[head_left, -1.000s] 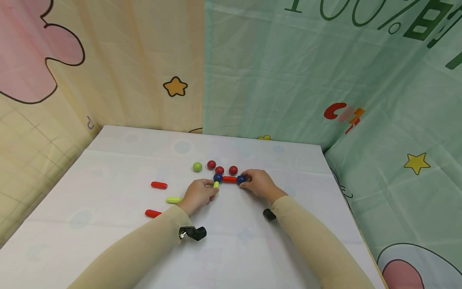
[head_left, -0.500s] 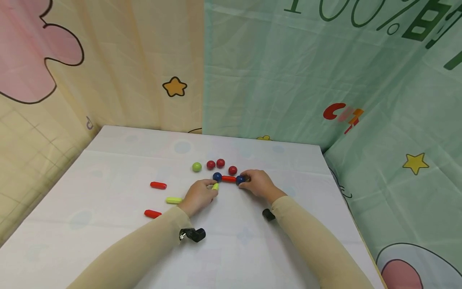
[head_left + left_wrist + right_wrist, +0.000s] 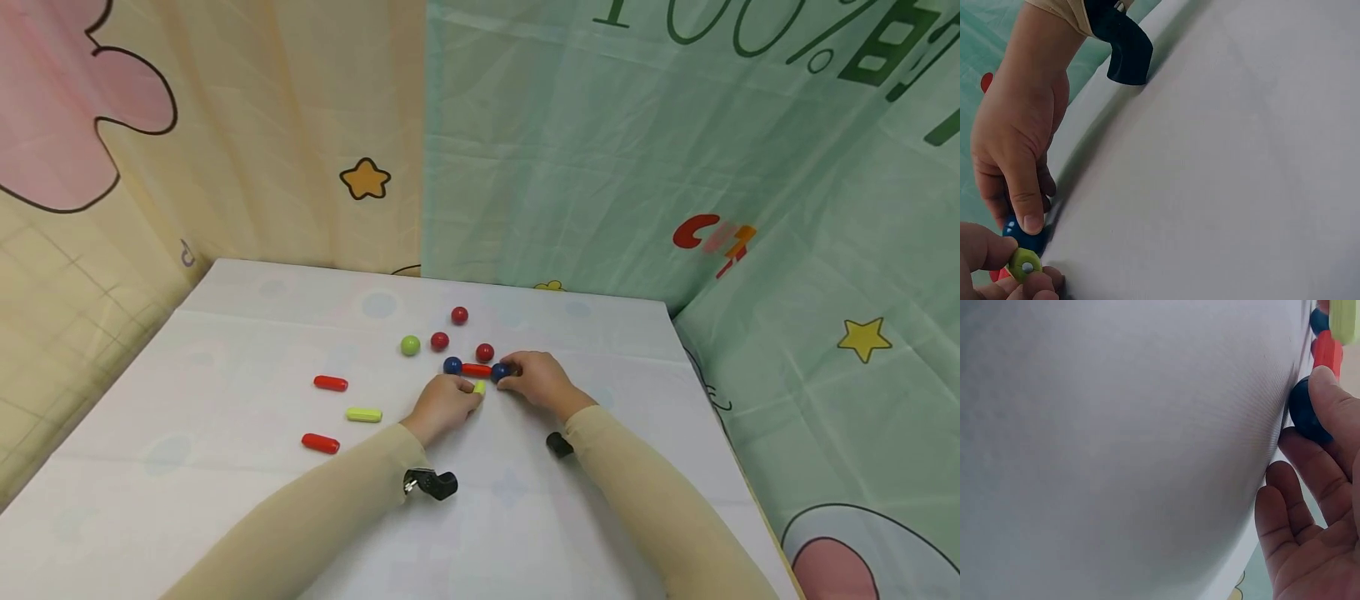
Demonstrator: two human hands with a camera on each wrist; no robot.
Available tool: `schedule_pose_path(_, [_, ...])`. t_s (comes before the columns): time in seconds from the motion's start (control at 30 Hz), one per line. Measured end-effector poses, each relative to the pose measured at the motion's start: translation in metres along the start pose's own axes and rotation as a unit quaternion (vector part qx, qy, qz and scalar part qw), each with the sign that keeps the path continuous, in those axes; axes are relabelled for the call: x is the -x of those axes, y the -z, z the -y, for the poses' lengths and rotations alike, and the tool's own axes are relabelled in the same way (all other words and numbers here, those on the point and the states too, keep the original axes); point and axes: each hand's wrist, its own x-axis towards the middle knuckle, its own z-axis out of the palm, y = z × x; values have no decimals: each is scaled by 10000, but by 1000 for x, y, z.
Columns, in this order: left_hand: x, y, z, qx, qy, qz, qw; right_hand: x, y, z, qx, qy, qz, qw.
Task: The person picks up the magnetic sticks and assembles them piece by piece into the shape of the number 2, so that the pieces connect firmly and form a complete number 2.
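My left hand (image 3: 444,407) pinches a yellow-green magnetic rod (image 3: 479,387). In the left wrist view a silvery dot shows on the end of that rod (image 3: 1024,262). My right hand (image 3: 542,382) grips a blue ball (image 3: 500,372) between thumb and fingers, also visible in the right wrist view as a dark blue ball (image 3: 1307,412). From this ball a red rod (image 3: 476,370) runs left to another blue ball (image 3: 452,366). The held yellow-green rod is just in front of the red one, near the right ball; whether they touch I cannot tell.
Behind the joined pieces lie a green ball (image 3: 410,346) and red balls (image 3: 439,341), (image 3: 484,352) and a farther red ball (image 3: 460,315). At left on the white table (image 3: 187,517) are red rods (image 3: 331,383), (image 3: 321,443) and a yellow-green rod (image 3: 363,414).
My left hand has moved right with the yellow-green rod, away from the left blue ball. One red ball has rolled back from beside that ball. My right hand stays in place.
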Motion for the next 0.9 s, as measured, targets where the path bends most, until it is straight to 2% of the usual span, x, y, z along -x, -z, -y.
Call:
schedule_pose_path(0.33, [-8,-18,-17,161,127,8,9998,2,2,3,295,315,24,9991])
schedule_pose_path(0.7, [-7,-25,-17,250,69,-161,9995,4,7,2,610,384,305,9969])
schedule_pose_path(0.9, [-6,-28,-16,476,125,-12,9988,5,6,0,563,430,261,9971])
